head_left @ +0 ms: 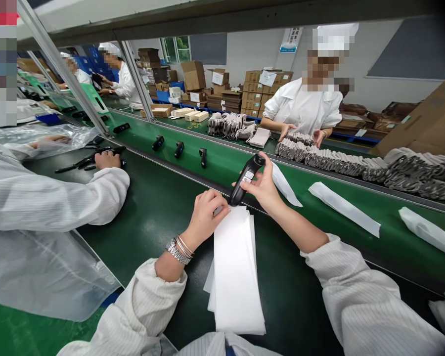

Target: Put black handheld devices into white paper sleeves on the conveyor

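My right hand grips a black handheld device with a small label, tilted with its lower end pointing down toward a stack of white foam sleeves. My left hand rests at the top edge of that stack, fingers curled and pinching the top sleeve's opening. The stack lies on the dark green worktop in front of me. A silver bracelet sits on my left wrist.
A green conveyor belt runs past, carrying three black devices and wrapped white sleeves. A co-worker's sleeve and hand lie at my left beside black tools. Across the belt another person handles grey pouches. Cardboard boxes stand behind.
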Demonstrator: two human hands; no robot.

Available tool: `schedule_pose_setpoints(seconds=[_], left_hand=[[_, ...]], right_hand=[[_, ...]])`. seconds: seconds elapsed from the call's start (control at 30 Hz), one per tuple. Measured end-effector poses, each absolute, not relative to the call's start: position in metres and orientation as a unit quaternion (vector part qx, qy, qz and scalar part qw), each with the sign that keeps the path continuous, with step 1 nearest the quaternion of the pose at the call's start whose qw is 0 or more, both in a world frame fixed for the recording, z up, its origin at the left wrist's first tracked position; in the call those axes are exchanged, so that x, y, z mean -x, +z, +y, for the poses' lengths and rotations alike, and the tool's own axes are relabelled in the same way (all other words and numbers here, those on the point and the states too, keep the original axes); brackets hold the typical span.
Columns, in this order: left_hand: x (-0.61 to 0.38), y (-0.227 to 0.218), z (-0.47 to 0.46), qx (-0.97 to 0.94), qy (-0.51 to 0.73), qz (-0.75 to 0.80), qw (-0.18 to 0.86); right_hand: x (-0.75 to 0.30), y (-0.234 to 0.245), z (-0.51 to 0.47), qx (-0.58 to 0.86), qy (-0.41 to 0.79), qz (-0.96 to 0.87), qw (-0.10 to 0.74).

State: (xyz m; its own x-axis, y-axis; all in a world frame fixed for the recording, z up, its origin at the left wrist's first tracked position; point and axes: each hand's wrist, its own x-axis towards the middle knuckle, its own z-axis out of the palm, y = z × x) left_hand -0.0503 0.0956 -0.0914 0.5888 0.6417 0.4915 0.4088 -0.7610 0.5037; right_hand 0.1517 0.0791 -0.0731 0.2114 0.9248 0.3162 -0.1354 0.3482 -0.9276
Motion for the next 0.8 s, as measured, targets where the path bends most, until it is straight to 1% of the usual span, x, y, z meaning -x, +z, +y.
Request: schedule_pose_setpoints(seconds=[0.17,0.23,0.3,0.43,0.47,0.5,0.53,0.6,0.67,0.7,0.73,0.77,0.8], left_hand=[[0.049,-0.086,0.089,-0.837,0.396,0.262,0.274],[0.049,-0.083,0.085,-0.817,0.427,0.250,0.295],[0.048,-0.081,0.082,-0.793,0.463,0.266,0.293],[0.048,-0.080,0.085,-0.725,0.517,0.328,0.316],[0.049,-0.081,0.088,-0.717,0.517,0.332,0.330],[0.049,-0.083,0.091,-0.715,0.510,0.334,0.341],[0.050,-0.085,0.094,-0.722,0.496,0.338,0.345],[0.052,-0.090,0.100,-0.746,0.453,0.367,0.322],[0.055,-0.094,0.105,-0.776,0.392,0.405,0.284],[0.056,-0.096,0.106,-0.788,0.360,0.418,0.272],[0.057,-0.097,0.107,-0.800,0.330,0.424,0.267],[0.058,-0.097,0.107,-0.811,0.304,0.422,0.268],[0.058,-0.097,0.106,-0.821,0.286,0.414,0.269]], right_hand=[[-0.143,-0.083,0.076,0.397,0.418,-0.546,0.607],[-0.139,-0.086,0.073,0.417,0.426,-0.578,0.558],[-0.133,-0.088,0.068,0.426,0.454,-0.595,0.508],[-0.118,-0.090,0.056,0.379,0.555,-0.627,0.394],[-0.115,-0.089,0.054,0.372,0.578,-0.616,0.384],[-0.115,-0.088,0.053,0.373,0.594,-0.593,0.394],[-0.116,-0.085,0.054,0.383,0.599,-0.561,0.425],[-0.130,-0.079,0.064,0.429,0.556,-0.503,0.504],[-0.156,-0.074,0.083,0.503,0.437,-0.494,0.558],[-0.173,-0.073,0.096,0.547,0.354,-0.505,0.566],[-0.189,-0.073,0.109,0.594,0.258,-0.520,0.558],[-0.205,-0.074,0.123,0.639,0.172,-0.531,0.528],[-0.218,-0.077,0.136,0.682,0.113,-0.540,0.479]])
